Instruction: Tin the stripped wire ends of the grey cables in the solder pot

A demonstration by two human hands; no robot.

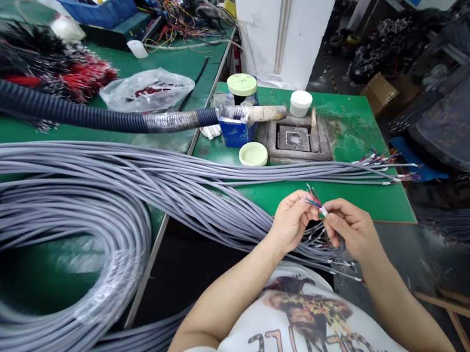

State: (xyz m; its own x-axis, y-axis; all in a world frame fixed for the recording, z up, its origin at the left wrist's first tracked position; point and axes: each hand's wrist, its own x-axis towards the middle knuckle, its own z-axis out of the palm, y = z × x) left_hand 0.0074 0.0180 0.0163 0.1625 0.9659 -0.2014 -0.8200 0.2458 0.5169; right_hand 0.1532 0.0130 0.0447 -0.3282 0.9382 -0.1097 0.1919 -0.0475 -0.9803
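The left hand grips a grey multicore cable end, its coloured conductors fanned; the right hand pinches the same end, held just off the green counter edge.

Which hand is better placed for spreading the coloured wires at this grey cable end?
Probably the right hand: its fingertips pinch at the white sleeve just below the coloured wires. The left hand sits beside them and seems to steady them.

Your grey cable has a smooth matt plastic sheath; at eleven o'clock, ribbed black plastic conduit meets glossy silver tape; at one o'clock, the green bench top looks scuffed.
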